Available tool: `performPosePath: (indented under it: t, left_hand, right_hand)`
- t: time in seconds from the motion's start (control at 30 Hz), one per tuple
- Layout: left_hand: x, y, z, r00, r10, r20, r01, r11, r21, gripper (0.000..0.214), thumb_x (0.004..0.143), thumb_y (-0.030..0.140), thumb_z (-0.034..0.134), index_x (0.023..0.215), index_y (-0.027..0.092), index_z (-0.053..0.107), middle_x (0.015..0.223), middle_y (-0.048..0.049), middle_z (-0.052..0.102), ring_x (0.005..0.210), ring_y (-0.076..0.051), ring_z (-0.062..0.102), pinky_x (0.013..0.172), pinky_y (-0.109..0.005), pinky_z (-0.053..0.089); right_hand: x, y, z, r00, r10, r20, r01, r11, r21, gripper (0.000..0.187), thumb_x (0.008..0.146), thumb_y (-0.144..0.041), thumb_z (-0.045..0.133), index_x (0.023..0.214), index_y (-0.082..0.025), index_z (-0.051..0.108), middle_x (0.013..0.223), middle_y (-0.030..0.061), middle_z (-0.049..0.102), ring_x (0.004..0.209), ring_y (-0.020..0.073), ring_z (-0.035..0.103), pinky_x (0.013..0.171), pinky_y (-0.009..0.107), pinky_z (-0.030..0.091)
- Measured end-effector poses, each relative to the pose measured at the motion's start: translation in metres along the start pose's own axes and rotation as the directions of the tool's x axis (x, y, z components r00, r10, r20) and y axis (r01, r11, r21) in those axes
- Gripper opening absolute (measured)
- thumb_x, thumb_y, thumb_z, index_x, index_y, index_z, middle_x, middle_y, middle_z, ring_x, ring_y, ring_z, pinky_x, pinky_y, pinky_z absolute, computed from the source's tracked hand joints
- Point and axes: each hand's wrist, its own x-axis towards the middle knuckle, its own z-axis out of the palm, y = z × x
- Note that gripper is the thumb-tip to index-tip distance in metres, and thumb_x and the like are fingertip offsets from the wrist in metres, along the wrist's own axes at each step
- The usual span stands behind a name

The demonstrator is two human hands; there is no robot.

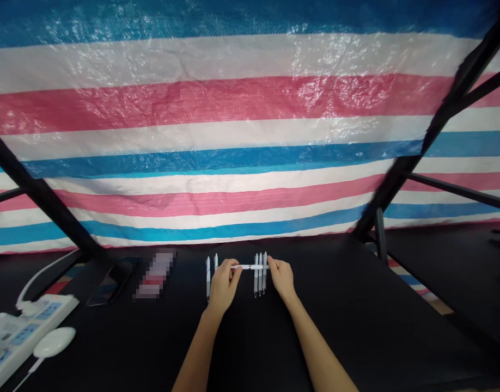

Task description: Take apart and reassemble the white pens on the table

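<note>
– Holding one pen (250, 267) crosswise, both hands on it. Agree?

– Agree. Left hand (223, 283) is curled, thumb and fingertips pinched on the pen's left end. Right hand (281, 277) is closed the same way on the right end. Neither hand has anything else in it.

– Position of the pen?

– Level, running left to right between the hands, over the far part of the counter (340, 326). It bridges the gap between them, so each hand is at a tip and the barrel is bare in the middle.

– Neighbours?

– Three pens (260, 275) lie side by side, pointing away, just inside the right hand. The held pen crosses their upper ends. Touching or just above, cannot tell. Two pens (209, 275) lie beside the left hand, partly hidden by it.

– Handling, your guess?

– Light, stiff, white plastic barrel. Smooth, so likely to roll or slip in a loose pinch. Not fragile, though a clip or tip could catch on the row below. Best hold looks like fingertip pinches near the ends, as now, or mid-barrel for one hand.

– Rest of the scene?

– Striped tarp (250, 136) behind the counter, black frame bars either side. Phone (111, 283) and power strip (13, 332) well off to the left, apart from both hands.
</note>
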Motion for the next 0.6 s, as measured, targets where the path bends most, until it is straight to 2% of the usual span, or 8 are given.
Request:
performPosePath:
  t: [0.03, 0.1, 0.17, 0.37, 0.6]
  left_hand:
    - [-0.001, 0.0, 0.0, 0.999, 0.047, 0.005, -0.047, 0.998, 0.039, 0.023, 0.086, 0.039, 0.044, 0.088, 0.02, 0.056, 0.068, 0.001, 0.051, 0.062, -0.013, 0.05, 0.063, -0.027, 0.039]
    - [-0.002, -0.001, 0.0, 0.998, 0.065, 0.024, -0.066, 0.996, 0.057, 0.023, 0.088, 0.037, 0.039, 0.086, 0.02, 0.055, 0.074, -0.001, 0.053, 0.066, -0.015, 0.051, 0.065, -0.028, 0.039]
    - [-0.002, -0.002, -0.001, 0.998, 0.03, 0.05, -0.033, 0.999, 0.043, 0.024, 0.088, 0.037, 0.038, 0.079, 0.019, 0.052, 0.07, 0.0003, 0.051, 0.063, -0.014, 0.05, 0.061, -0.026, 0.038]
    - [0.001, 0.002, -0.005, 0.987, -0.079, 0.137, 0.089, 0.994, -0.069, 0.033, 0.087, 0.043, 0.036, 0.065, 0.02, 0.041, 0.054, 0.0057, 0.031, 0.049, -0.011, 0.035, 0.05, -0.023, 0.026]
    - [0.003, 0.0, -0.01, 0.963, -0.145, 0.229, 0.164, 0.984, -0.069, 0.038, 0.085, 0.047, 0.037, 0.058, 0.02, 0.033, 0.051, 0.0065, 0.025, 0.047, -0.01, 0.028, 0.049, -0.024, 0.02]
  right_hand:
    - [0.002, 0.001, -0.001, 1.0, 0.015, 0.019, -0.015, 1.0, 0.017, 0.055, 0.085, -0.057, 0.024, 0.043, -0.021, 0.022, 0.039, -0.0015, 0.031, 0.038, 0.0108, 0.031, 0.043, 0.026, 0.018]
    - [0.004, 0.002, -0.002, 0.999, 0.014, 0.049, -0.016, 0.999, 0.039, 0.056, 0.084, -0.058, 0.024, 0.042, -0.022, 0.021, 0.038, -0.0015, 0.03, 0.038, 0.0108, 0.03, 0.042, 0.026, 0.017]
    - [0.004, 0.001, -0.002, 0.998, -0.006, 0.058, 0.004, 0.999, 0.041, 0.056, 0.084, -0.058, 0.023, 0.042, -0.022, 0.021, 0.038, -0.001, 0.031, 0.038, 0.0109, 0.03, 0.042, 0.026, 0.018]
    - [0.001, -0.004, -0.005, 0.994, -0.106, 0.028, 0.107, 0.994, -0.017, 0.057, 0.087, -0.054, 0.018, 0.042, -0.021, 0.024, 0.039, 0.0003, 0.033, 0.039, 0.0103, 0.028, 0.046, 0.028, 0.018]
    - [-0.002, -0.008, -0.007, 0.981, -0.195, 0.008, 0.195, 0.979, -0.067, 0.059, 0.09, -0.053, 0.012, 0.042, -0.02, 0.024, 0.039, 0.0009, 0.035, 0.04, 0.0098, 0.031, 0.049, 0.028, 0.024]
